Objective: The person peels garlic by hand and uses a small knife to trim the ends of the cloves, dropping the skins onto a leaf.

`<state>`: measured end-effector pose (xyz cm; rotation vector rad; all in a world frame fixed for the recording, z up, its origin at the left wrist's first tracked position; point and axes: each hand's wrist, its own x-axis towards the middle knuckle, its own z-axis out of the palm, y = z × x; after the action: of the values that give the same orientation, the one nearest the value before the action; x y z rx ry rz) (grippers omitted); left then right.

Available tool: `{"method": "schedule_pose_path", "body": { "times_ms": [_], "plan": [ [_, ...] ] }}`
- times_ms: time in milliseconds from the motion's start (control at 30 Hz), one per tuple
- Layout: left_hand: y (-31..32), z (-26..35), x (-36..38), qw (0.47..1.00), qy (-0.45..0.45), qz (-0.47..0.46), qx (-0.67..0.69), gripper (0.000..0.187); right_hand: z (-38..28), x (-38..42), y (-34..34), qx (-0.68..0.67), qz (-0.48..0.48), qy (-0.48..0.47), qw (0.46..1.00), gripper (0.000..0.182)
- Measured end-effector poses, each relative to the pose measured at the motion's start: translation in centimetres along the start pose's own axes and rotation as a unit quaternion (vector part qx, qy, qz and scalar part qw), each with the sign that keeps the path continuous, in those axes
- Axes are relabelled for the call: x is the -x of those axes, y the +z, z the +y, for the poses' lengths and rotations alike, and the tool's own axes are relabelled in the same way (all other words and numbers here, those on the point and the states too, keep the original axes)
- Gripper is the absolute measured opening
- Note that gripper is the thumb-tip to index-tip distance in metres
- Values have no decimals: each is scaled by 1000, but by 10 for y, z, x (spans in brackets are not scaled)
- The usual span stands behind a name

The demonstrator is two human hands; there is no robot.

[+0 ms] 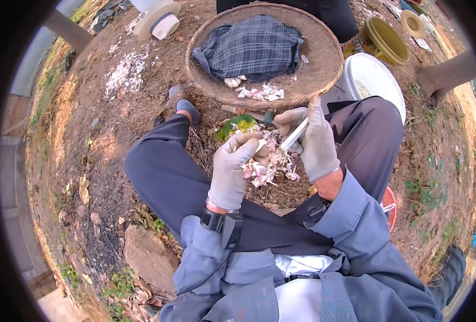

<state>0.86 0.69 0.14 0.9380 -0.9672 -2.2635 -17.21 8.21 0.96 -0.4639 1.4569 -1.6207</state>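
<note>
My left hand (229,174), in a pale work glove, is closed with a garlic clove (260,145) pinched between its fingertips. In my right hand (318,145), gloved too, is a small knife (295,134), its pale blade slanting down to the left. The blade's tip is a short way right of the clove, apart from it. Beneath both hands lies a heap of pinkish garlic skins (270,166) on the ground between my legs. The palm side of the left glove is partly hidden.
Ahead is a wide woven basket (324,59) with a dark checked cloth (251,45), garlic (234,81) and skins. To its right stand a white bucket (399,88) and a yellow bucket (393,45). A straw hat (160,21) lies upper left; a stone (149,257) lies lower left.
</note>
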Motion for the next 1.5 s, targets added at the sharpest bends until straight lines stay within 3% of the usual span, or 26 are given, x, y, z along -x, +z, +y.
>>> {"method": "schedule_pose_path", "body": {
  "times_ms": [333,433,500,600,1133,1500],
  "plan": [
    [-4,2,1,999,-1,-18,27,28,8,-2,11,-118,11,-13,993,75],
    [-5,-1,-1,999,8,-13,50,27,6,0,9,-138,-31,17,990,61],
    [-5,0,0,999,7,-10,53,27,9,-2,6,-174,-81,36,981,39],
    [-6,2,0,998,7,-7,55,30,11,-3,4,-211,-97,31,972,27],
    [-12,-6,-3,993,50,-19,105,23,14,0,8,-153,-118,36,980,28],
    [-12,-6,-3,991,67,-41,105,26,20,2,9,-240,-180,71,951,34]
  ]
}}
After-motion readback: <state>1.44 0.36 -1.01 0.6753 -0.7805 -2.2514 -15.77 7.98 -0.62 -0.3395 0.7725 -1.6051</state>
